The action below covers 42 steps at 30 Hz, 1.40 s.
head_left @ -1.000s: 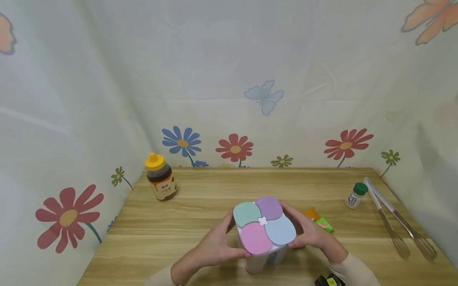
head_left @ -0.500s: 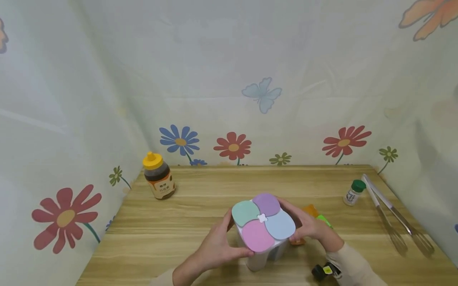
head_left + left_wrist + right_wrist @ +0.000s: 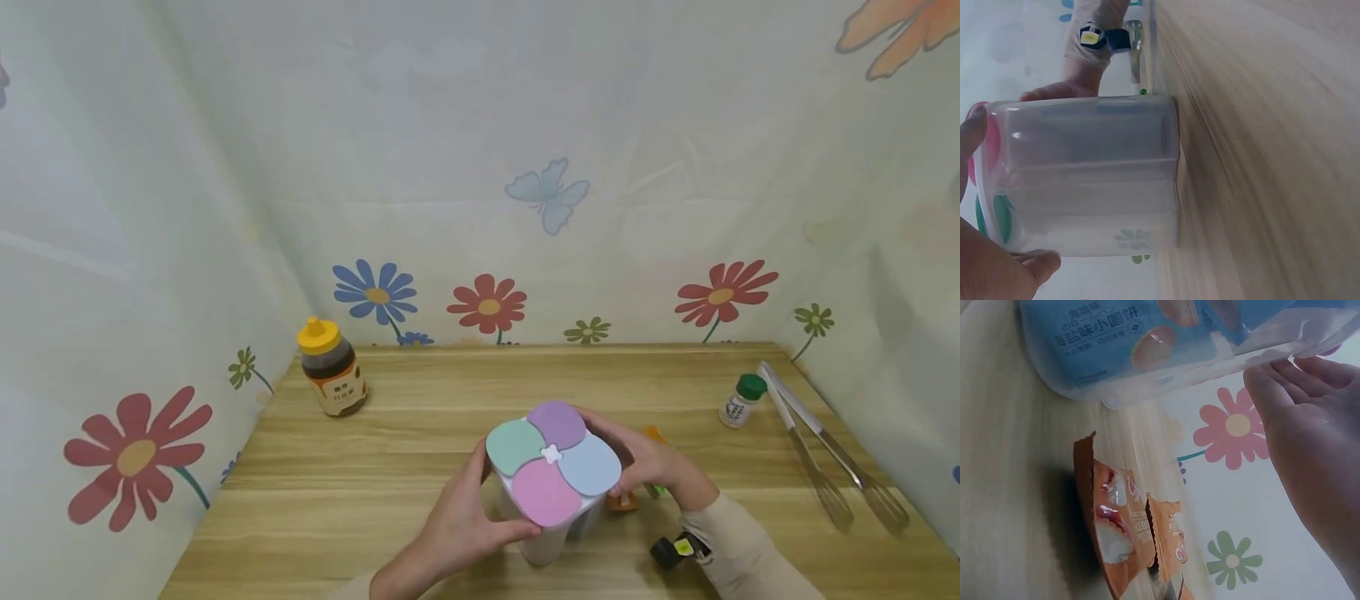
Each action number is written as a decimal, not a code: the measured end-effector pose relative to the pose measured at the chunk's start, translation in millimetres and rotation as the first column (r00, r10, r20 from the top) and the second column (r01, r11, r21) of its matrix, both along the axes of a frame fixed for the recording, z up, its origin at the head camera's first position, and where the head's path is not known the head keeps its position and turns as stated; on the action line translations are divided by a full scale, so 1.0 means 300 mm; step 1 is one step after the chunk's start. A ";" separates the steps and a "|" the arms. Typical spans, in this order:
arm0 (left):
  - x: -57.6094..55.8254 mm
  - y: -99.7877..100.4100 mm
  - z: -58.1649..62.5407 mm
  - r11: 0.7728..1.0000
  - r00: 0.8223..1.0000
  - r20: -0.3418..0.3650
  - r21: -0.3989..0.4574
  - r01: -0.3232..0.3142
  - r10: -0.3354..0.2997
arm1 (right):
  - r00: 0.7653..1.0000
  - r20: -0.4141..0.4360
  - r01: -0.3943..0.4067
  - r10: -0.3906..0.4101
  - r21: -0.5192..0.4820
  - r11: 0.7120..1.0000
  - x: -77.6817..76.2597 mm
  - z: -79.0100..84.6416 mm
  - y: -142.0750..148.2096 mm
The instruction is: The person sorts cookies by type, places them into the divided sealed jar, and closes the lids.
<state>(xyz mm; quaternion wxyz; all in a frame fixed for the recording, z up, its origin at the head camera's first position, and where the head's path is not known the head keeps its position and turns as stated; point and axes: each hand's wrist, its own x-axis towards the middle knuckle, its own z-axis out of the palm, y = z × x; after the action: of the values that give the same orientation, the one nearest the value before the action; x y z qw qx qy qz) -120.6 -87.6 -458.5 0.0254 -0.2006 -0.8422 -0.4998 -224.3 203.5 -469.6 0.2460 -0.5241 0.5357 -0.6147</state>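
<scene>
A translucent plastic storage box (image 3: 542, 546) stands upright on the table, its lid (image 3: 551, 454) made of green, purple, blue and pink petals. My left hand (image 3: 459, 521) grips its upper left side, thumb along the pink petal's edge and fingers round behind. Round the upper right corner, my right hand (image 3: 641, 462) holds it, with the thumb at the blue petal. Through the wall, the right wrist view shows a blue biscuit packet (image 3: 1110, 337) inside the box. Orange wrapped snacks (image 3: 1125, 537) lie on the table beside it, partly hidden by my right hand in the head view.
A honey bottle (image 3: 333, 375) with a yellow cap stands at the back left. At the right are a green-capped shaker (image 3: 742, 400) and long metal tongs (image 3: 817, 433). A flower-printed curtain (image 3: 480, 167) surrounds the wooden table (image 3: 420, 375).
The box has turned slightly counterclockwise between my hands. My right forearm has moved a little away from me, and my right hand covers more of the snacks. The head view has shifted slightly.
</scene>
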 end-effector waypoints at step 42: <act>0.036 0.050 -0.029 0.992 0.990 -0.087 -0.045 -0.114 0.110 | 0.997 0.005 0.080 -0.081 0.082 0.993 0.016 0.013 0.054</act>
<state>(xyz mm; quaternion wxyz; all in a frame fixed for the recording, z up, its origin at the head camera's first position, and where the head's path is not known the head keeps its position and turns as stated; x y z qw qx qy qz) -109.6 -72.6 -467.2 0.0842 -0.1745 -0.8625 -0.4674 -219.4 219.6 -465.6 0.2444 -0.4889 0.5800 -0.6040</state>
